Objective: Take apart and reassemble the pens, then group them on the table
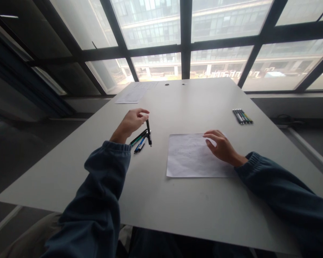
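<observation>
My left hand (132, 123) pinches the top end of a black pen (149, 132), which hangs steeply down from the fingertips. Just below and beside it, a few pens, among them a blue one (141, 144) and a green and black one (137, 137), lie loosely on the white table (150, 193). My right hand (220, 145) is over the right part of a white sheet of paper (187, 156), its fingers apart and holding nothing. Faint marks show on the sheet.
Several pens (242, 116) lie side by side at the table's right. More paper (131, 95) lies at the far left corner. Two small round items, one dark (167, 84), are near the far edge, before large windows.
</observation>
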`<state>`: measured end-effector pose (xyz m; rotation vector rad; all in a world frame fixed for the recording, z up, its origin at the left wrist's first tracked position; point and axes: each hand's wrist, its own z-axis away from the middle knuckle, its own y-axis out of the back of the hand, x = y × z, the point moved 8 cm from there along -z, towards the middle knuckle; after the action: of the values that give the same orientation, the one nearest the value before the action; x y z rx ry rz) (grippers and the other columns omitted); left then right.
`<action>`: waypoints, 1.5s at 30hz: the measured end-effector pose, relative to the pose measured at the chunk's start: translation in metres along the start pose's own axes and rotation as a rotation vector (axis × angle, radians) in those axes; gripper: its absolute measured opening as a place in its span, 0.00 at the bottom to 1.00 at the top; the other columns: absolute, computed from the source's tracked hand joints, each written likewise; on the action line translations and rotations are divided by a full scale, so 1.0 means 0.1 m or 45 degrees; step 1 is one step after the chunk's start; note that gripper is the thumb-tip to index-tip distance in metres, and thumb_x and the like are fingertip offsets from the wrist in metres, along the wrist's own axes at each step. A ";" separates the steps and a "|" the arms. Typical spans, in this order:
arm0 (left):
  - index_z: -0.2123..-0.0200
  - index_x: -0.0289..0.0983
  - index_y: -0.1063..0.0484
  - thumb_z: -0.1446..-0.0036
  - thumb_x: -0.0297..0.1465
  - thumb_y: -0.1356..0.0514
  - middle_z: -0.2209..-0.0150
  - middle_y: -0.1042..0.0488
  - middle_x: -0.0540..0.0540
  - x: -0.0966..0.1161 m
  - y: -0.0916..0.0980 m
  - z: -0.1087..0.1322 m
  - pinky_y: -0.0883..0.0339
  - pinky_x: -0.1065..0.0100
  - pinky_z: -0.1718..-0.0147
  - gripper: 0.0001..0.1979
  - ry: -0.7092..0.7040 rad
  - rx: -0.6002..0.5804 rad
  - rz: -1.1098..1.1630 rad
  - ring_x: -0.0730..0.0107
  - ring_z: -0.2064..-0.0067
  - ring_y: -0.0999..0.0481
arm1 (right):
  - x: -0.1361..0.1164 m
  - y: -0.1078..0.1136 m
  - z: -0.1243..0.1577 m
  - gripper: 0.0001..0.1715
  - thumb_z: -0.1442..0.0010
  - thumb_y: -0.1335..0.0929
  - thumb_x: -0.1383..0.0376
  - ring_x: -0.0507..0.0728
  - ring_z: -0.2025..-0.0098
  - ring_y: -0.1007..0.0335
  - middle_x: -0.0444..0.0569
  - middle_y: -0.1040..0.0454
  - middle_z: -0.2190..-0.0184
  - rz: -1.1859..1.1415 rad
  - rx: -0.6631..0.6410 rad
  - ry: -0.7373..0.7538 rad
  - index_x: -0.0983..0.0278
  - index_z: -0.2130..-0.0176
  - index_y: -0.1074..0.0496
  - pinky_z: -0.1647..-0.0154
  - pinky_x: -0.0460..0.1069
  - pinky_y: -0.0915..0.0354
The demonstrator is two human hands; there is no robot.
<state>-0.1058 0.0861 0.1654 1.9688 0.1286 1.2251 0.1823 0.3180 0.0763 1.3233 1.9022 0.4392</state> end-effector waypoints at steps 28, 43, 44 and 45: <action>0.62 0.38 0.16 0.49 0.37 0.28 0.70 0.21 0.45 0.15 -1.48 0.70 0.32 0.69 0.69 0.12 -0.269 -0.041 0.875 0.72 0.70 0.27 | 0.45 0.01 0.14 0.15 0.46 0.24 0.56 0.55 0.70 0.25 0.48 0.21 0.73 -0.813 0.214 -0.690 0.65 0.65 0.22 0.68 0.50 0.29; 0.61 0.38 0.17 0.43 0.39 0.32 0.65 0.17 0.44 0.20 -1.48 0.74 0.26 0.65 0.61 0.11 -0.401 0.016 0.426 0.65 0.65 0.21 | 0.51 0.01 0.17 0.20 0.50 0.23 0.52 0.55 0.72 0.26 0.48 0.22 0.74 -0.832 0.252 -0.745 0.65 0.66 0.23 0.69 0.50 0.29; 0.61 0.38 0.17 0.43 0.38 0.32 0.66 0.18 0.44 0.21 -1.48 0.74 0.26 0.65 0.62 0.11 -0.404 0.016 0.418 0.66 0.66 0.21 | 0.51 0.01 0.17 0.20 0.50 0.23 0.52 0.55 0.72 0.26 0.48 0.22 0.74 -0.828 0.259 -0.743 0.65 0.66 0.24 0.70 0.50 0.29; 0.62 0.38 0.17 0.43 0.38 0.33 0.66 0.18 0.44 0.23 -1.47 0.74 0.26 0.66 0.62 0.11 -0.406 0.018 0.415 0.66 0.66 0.21 | 0.51 0.01 0.17 0.20 0.50 0.23 0.51 0.55 0.72 0.26 0.48 0.22 0.74 -0.824 0.265 -0.740 0.65 0.66 0.24 0.70 0.50 0.29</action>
<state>0.0101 0.1541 0.0670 2.2295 -0.3584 1.0879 0.1867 0.3624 0.0459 0.7584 1.7582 -0.4371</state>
